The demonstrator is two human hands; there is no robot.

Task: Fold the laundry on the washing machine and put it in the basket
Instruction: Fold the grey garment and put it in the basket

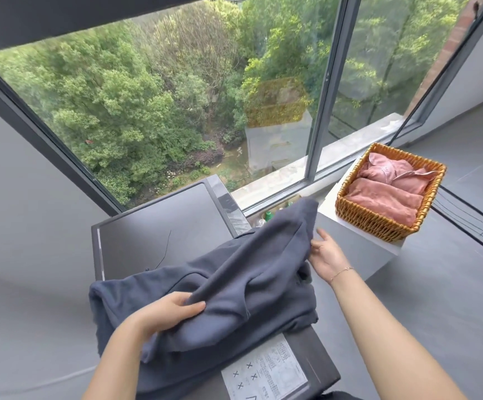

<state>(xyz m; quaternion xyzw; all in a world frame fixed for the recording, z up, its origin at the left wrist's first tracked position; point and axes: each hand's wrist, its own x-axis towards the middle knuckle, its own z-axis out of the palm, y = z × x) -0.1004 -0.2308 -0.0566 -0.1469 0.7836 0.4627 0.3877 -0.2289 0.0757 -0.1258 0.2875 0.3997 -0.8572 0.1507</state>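
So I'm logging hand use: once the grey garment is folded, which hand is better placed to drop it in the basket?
Probably the right hand: it is at the grey garment's basket-side edge, and the basket sits to the right. The left hand grips the near-left part, farther away.

Dark washing machine top (159, 232), crumpled grey garment (234, 287) and label sticker (266, 373) on it, wicker basket (384, 223) on white block (358, 241)

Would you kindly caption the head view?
Both hands grip a dark grey garment on the washing machine, beside a wicker basket.

Both hands (165, 313) (325, 254) grip grey garment (249, 281) on washer (159, 235).
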